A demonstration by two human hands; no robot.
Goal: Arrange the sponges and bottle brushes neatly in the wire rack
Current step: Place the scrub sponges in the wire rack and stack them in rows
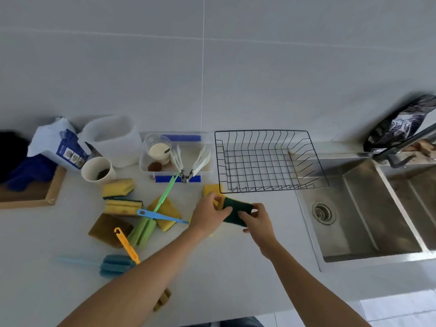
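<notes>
Sponge in hand [236, 212]: dark green scouring face up, yellow foam at its left end, held just near the wire rack's front edge.
Left hand [208, 214]: fingers curled, pinching the sponge's left end.
Right hand [258, 221]: fingers curled round its right end.
Wire rack [266, 159]: black, nothing inside, far right beside the sink [368, 208].
Loose sponges [118, 187]: yellow with green backing, scattered left.
Bottle brushes [144, 228]: green, blue, orange-handled, lying among them.

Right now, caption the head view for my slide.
Both hands hold a green-faced sponge before the empty wire rack.
</notes>
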